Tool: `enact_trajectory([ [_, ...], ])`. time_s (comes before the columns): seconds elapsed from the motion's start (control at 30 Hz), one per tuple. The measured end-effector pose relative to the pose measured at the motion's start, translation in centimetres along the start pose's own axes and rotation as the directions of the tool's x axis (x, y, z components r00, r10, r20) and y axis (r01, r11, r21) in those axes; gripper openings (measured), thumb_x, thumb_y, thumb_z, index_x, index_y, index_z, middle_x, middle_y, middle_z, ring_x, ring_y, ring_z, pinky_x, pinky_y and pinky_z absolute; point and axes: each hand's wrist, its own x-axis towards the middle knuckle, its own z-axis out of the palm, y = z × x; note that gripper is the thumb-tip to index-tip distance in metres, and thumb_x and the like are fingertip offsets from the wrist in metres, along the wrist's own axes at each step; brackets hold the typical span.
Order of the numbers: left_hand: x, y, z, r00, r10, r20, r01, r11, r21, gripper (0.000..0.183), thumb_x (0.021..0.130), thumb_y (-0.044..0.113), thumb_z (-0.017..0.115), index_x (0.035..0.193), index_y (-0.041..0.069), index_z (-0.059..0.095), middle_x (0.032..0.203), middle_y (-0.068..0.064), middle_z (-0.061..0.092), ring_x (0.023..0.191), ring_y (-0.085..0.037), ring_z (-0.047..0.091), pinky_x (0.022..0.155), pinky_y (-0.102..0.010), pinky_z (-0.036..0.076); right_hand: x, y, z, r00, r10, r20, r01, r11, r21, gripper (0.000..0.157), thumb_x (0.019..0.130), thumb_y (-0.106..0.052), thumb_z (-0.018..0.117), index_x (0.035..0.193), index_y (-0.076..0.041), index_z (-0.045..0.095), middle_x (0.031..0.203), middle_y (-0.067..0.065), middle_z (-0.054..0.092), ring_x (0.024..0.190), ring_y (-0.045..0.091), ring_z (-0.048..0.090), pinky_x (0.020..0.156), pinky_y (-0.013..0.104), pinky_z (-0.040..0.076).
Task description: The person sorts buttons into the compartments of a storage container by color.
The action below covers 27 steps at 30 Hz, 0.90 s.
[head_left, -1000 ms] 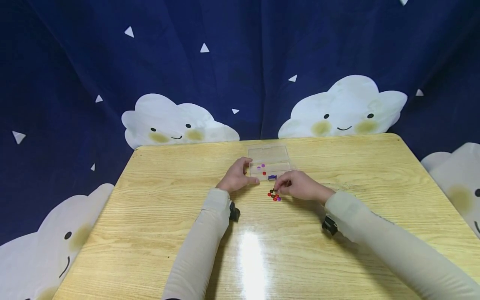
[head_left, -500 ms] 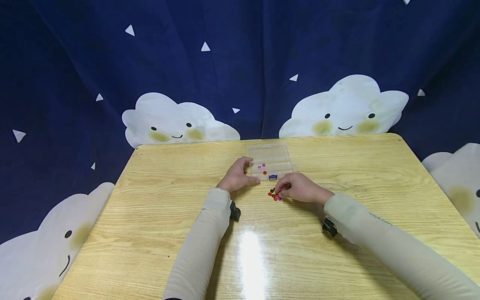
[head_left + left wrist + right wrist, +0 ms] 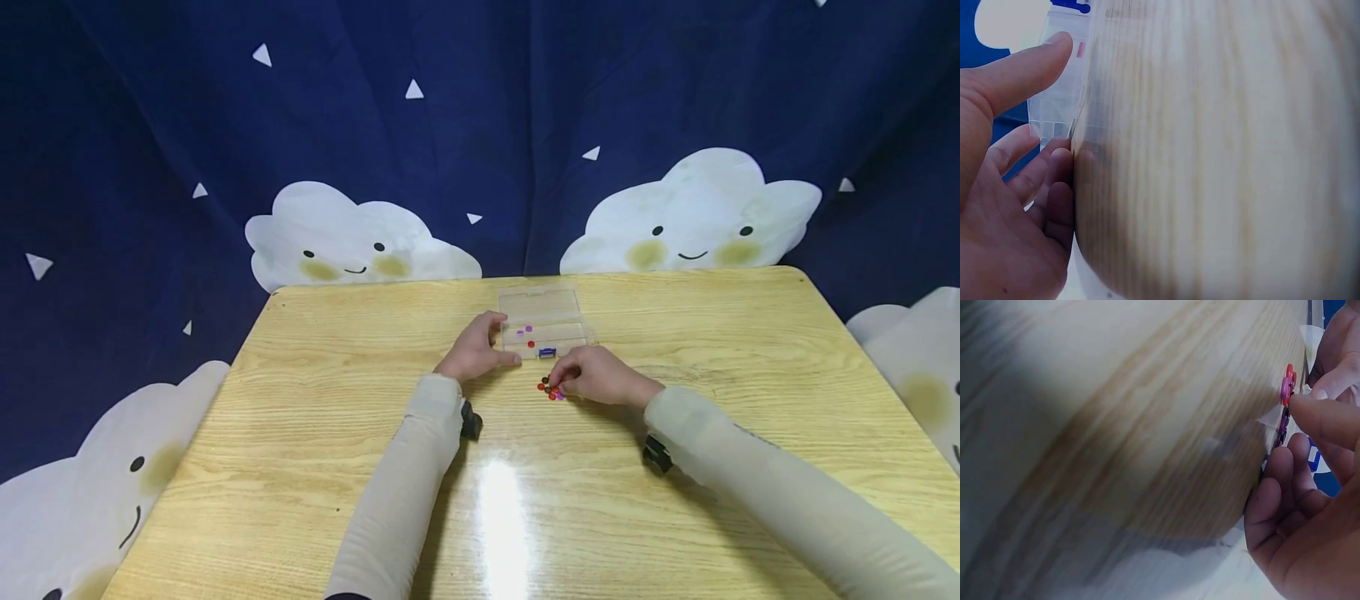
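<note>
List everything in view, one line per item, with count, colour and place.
Clear box: one, transparent, lid open, toward the table's far edge
Latch: one, blue, box front
Purple pieces: two, purple, inside box
Red piece: one, red, inside box
Loose pieces: several, partly hidden, red, dark and purple, in front of box
Table: one, light wood, under everything
Curtain: dark blue with white clouds and triangles, behind and beside table
Wrist devices: two, black, one per wrist
Sleeves: two, off-white, on both arms
Left hand: one, at box's left end
Right hand: one, at loose pieces
</note>
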Motion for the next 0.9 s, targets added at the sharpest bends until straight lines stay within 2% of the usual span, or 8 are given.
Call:
enact_trajectory([
  [0.27, 0.05, 0.08, 0.01, 1.000, 0.004, 0.006, -0.004, 1.000, 0.002, 0.078, 0.083, 0.023, 0.081, 0.149, 0.013, 0.040, 0.143, -0.010, 0.051, 0.107, -0.025, 0.048, 0.093, -0.039, 0.043, 0.04, -0.12, -0.11, 1.000, 0.009, 0.018, -0.008, 0.999, -0.035, 0.016, 0.087, -0.002, 0.068, 0.092, -0.012, 0.079, 0.090, 0.004, 0.070, 0.079, 0.011, 0.053, 0.071, 0.028, 0.045],
  [0.53, 0.04, 0.26, 0.08, 1.000, -0.005, 0.003, 0.005, 1.000, 0.005, 0.079, 0.083, 0.024, 0.082, 0.149, 0.014, 0.040, 0.143, -0.010, 0.051, 0.114, -0.026, 0.050, 0.099, -0.042, 0.044, 0.13, -0.37, -0.11, 0.999, 0.037, 0.025, -0.035, 0.996, -0.080, 0.013, 0.086, -0.004, 0.071, 0.089, -0.015, 0.078, 0.088, 0.001, 0.070, 0.080, 0.011, 0.054, 0.074, 0.028, 0.046],
  [0.8, -0.25, -0.17, -0.03, 1.000, -0.012, -0.014, 0.012, 1.000, 0.004, 0.079, 0.082, 0.023, 0.082, 0.149, 0.014, 0.041, 0.141, -0.010, 0.052, 0.113, -0.027, 0.050, 0.098, -0.042, 0.044, 0.26, -0.70, 0.21, 0.997, 0.063, 0.040, -0.062, 0.998, -0.034, 0.013, 0.087, -0.001, 0.069, 0.085, -0.013, 0.075, 0.085, 0.001, 0.066, 0.079, 0.013, 0.052, 0.074, 0.029, 0.045],
  [0.9, -0.06, 0.08, 0.21, 1.000, -0.004, -0.003, 0.004, 1.000, -0.004, 0.079, 0.082, 0.022, 0.082, 0.149, 0.013, 0.041, 0.141, -0.010, 0.052, 0.115, -0.028, 0.050, 0.100, -0.043, 0.044, 0.02, -0.47, 0.15, 0.998, 0.066, 0.023, -0.065, 0.997, -0.048, 0.015, 0.085, 0.001, 0.070, 0.081, -0.013, 0.073, 0.082, 0.000, 0.065, 0.078, 0.012, 0.051, 0.074, 0.028, 0.044],
])
